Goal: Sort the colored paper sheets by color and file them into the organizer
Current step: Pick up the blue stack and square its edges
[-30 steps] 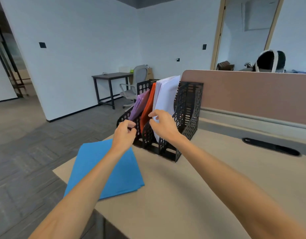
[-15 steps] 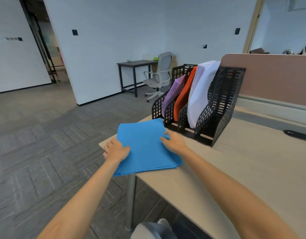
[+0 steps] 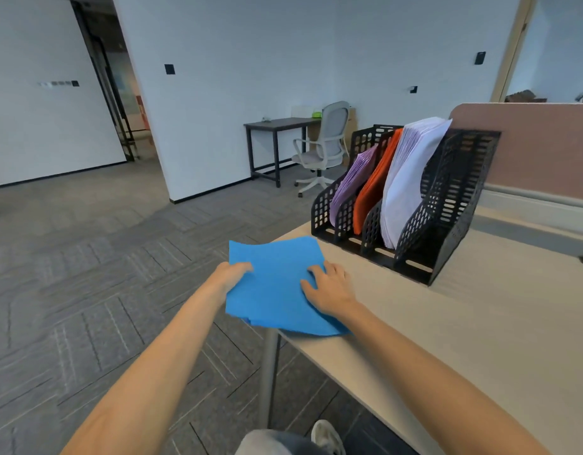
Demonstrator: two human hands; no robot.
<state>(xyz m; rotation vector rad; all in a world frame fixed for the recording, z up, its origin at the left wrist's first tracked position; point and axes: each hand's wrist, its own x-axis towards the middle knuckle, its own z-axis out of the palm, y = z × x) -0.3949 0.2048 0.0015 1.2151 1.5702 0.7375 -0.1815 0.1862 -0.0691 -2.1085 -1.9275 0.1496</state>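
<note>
A stack of blue paper sheets (image 3: 277,284) lies at the desk's left corner, its left part hanging past the edge and lifted a little. My left hand (image 3: 232,274) grips the stack's left edge, thumb on top. My right hand (image 3: 329,287) rests on the stack's right side with fingers spread flat. Behind them stands a black mesh organizer (image 3: 447,205) with several slots: purple sheets (image 3: 351,185) in the left slot, orange sheets (image 3: 377,182) beside them, white sheets (image 3: 411,178) in the third. The rightmost slot holds nothing.
The beige desk (image 3: 464,323) runs to the right, with a pinkish partition (image 3: 539,142) behind the organizer. Beyond the desk's left edge is grey carpet floor. A dark table (image 3: 277,126) and a grey office chair (image 3: 323,149) stand by the far wall.
Both hands left the organizer and came down onto the blue stack. The stack has since slid left over the desk corner and its left edge has risen. The camera turned left.
</note>
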